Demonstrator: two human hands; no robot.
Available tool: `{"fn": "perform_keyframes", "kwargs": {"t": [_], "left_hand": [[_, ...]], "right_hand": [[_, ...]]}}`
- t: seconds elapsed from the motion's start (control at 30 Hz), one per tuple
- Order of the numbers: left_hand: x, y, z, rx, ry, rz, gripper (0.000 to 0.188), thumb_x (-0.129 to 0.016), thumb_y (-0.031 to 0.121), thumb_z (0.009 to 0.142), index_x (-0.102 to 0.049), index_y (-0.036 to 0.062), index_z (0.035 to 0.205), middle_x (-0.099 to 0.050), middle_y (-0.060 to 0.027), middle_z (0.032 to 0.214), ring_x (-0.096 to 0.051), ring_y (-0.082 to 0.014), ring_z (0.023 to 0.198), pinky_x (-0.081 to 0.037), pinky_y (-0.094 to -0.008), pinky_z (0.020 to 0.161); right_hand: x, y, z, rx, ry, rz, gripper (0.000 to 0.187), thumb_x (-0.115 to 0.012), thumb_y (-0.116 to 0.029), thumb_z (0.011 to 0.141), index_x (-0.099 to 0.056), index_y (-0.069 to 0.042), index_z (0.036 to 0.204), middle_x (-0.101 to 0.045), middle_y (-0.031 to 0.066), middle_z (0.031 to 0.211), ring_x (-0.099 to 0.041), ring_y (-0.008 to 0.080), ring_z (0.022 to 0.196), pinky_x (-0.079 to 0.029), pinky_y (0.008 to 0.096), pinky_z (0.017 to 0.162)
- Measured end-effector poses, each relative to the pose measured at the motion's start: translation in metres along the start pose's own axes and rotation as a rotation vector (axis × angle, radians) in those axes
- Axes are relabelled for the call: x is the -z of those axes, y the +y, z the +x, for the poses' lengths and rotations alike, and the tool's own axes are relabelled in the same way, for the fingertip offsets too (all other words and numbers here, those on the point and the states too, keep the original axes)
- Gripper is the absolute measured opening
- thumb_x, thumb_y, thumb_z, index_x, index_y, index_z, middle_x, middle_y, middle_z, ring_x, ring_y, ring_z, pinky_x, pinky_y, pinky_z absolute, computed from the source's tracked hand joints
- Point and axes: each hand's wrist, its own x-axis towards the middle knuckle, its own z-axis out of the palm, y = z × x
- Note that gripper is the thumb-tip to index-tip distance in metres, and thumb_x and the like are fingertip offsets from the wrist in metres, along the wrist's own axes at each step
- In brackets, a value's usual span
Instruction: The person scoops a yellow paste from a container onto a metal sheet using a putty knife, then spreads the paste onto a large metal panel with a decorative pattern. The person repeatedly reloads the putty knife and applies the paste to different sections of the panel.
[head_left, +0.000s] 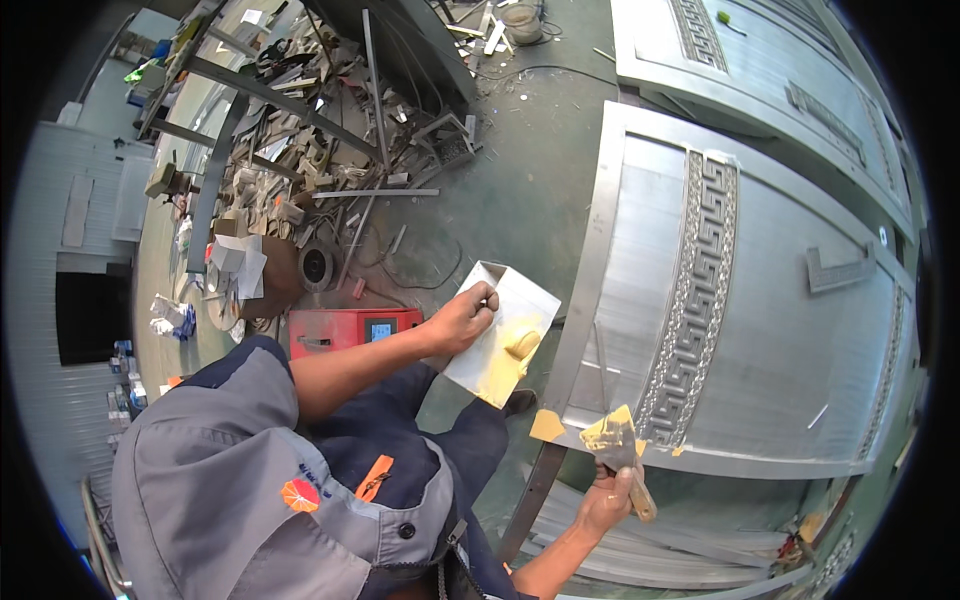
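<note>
My left hand (466,318) is closed on the edge of a white rectangular box-like piece (530,300), which I hold in front of my knees. A lump of yellow putty (521,345) sits on its face, with more smeared toward the lower end. In my right hand (606,502) is a putty knife (626,455) with a wooden handle, its broad blade coated in yellow putty. The blade is over the near edge of a silver metal panel (640,210); whether it touches cannot be made out. Yellow putty (547,425) covers the panel's near left corner.
A raised key-pattern strip (700,270) runs along the panel, and a loose angled metal piece (838,268) lies on it. Another panel (760,80) stands behind. Left are a red machine (350,330) and a scrap heap (280,150). Metal lengths (650,540) lie below the panel.
</note>
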Motion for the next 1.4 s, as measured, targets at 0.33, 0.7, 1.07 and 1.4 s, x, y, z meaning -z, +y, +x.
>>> {"fn": "perform_keyframes", "kwargs": {"t": [0.33, 0.7, 1.07, 1.4], "left_hand": [[0.116, 0.031, 0.137, -0.129, 0.021, -0.143, 0.010, -0.050, 0.006, 0.094, -0.050, 0.0062, 0.105, -0.046, 0.0005, 0.086, -0.043, -0.0096, 0.078, -0.041, -0.0282, 0.069], [0.274, 0.066, 0.234, -0.153, 0.027, -0.157, 0.012, -0.051, 0.004, 0.091, -0.050, 0.0044, 0.103, -0.046, 0.0000, 0.088, -0.044, -0.0101, 0.081, -0.042, -0.0265, 0.072], [0.293, 0.138, 0.328, -0.161, -0.025, -0.133, 0.013, -0.053, 0.002, 0.091, -0.049, 0.0037, 0.103, -0.047, 0.0008, 0.086, -0.045, -0.0100, 0.079, -0.042, -0.0257, 0.072], [0.276, 0.194, 0.449, -0.160, -0.078, -0.036, 0.013, -0.052, 0.006, 0.092, -0.050, 0.0032, 0.104, -0.051, -0.0057, 0.085, -0.049, -0.0150, 0.079, -0.045, -0.0312, 0.073]], "right_hand": [[-0.249, -0.051, 0.084, 0.092, -0.155, -0.382, 0.035, -0.067, -0.015, 0.095, -0.063, 0.008, 0.121, -0.068, 0.0130, 0.111, -0.065, 0.0193, 0.098, -0.056, 0.0330, 0.087], [-0.431, -0.058, 0.146, 0.071, -0.169, -0.425, 0.040, -0.063, -0.020, 0.098, -0.059, 0.008, 0.126, -0.066, 0.0128, 0.111, -0.067, 0.0190, 0.093, -0.058, 0.0323, 0.083], [-0.503, -0.101, 0.243, 0.091, -0.142, -0.355, 0.039, -0.067, -0.019, 0.097, -0.061, 0.008, 0.123, -0.067, 0.0133, 0.111, -0.067, 0.0191, 0.096, -0.058, 0.0330, 0.085], [-0.509, -0.132, 0.357, 0.079, 0.017, -0.330, 0.038, -0.065, -0.017, 0.096, -0.061, 0.010, 0.122, -0.067, 0.0151, 0.109, -0.068, 0.0203, 0.094, -0.061, 0.0335, 0.079]]}}
